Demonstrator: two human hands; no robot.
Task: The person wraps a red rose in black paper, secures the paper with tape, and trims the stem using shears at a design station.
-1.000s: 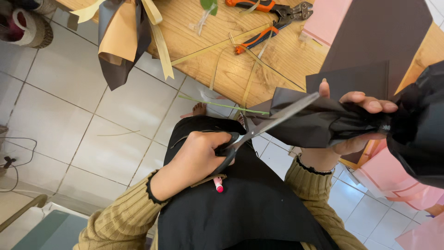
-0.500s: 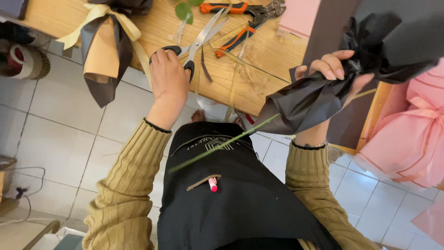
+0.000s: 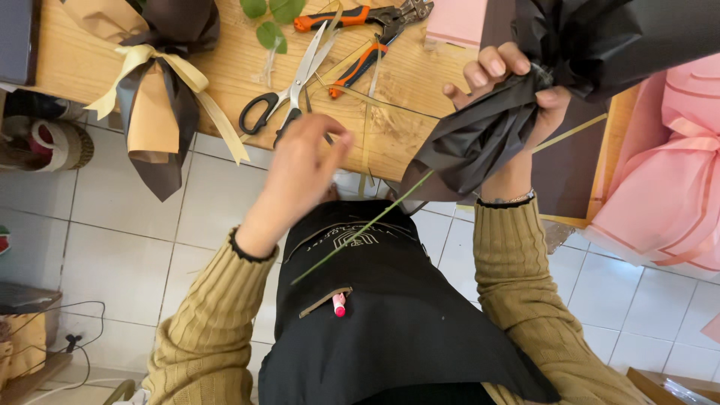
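Head cam, looking down. I see the right hand (image 3: 517, 94) upper right of centre, fingers (image 3: 487, 71) curled tight round the gathered neck of a black paper wrap (image 3: 480, 142), thumb pressing from the far side. Firm, closed clutch, no gap btwn fingers and paper. The wrap fans out dark toward the top right corner, and a thin green stem (image 3: 360, 232) sticks out its lower end, slanting down-left across the black apron (image 3: 390, 330).

Left hand (image 3: 300, 169) sits centre frame, just below the table edge. It's blurred; fingers loosely bent, thumb and fingertips drawn near each other. I can't tell if anything is pinched there; nothing visible in it. It's just beside the scissors (image 3: 289, 82), below their black handles, not touching as far as I can see.

Scissors lie flat on the wooden table (image 3: 225, 67), blades shut, tips pointing up-right. Right next to them, top centre, orange-handled cutters (image 3: 360, 37). A couple of green leaves (image 3: 270, 19) at the top edge, w/ loose stem bits and ribbon strips scattered over the wood.

Upper left: finished bouquet in tan and black paper (image 3: 154, 97) w/ cream ribbon bow, hanging over the table edge. Far right: pink wrapped bundle (image 3: 667, 187). Small pink-capped item in the apron pocket (image 3: 339, 304). White tiled floor below.
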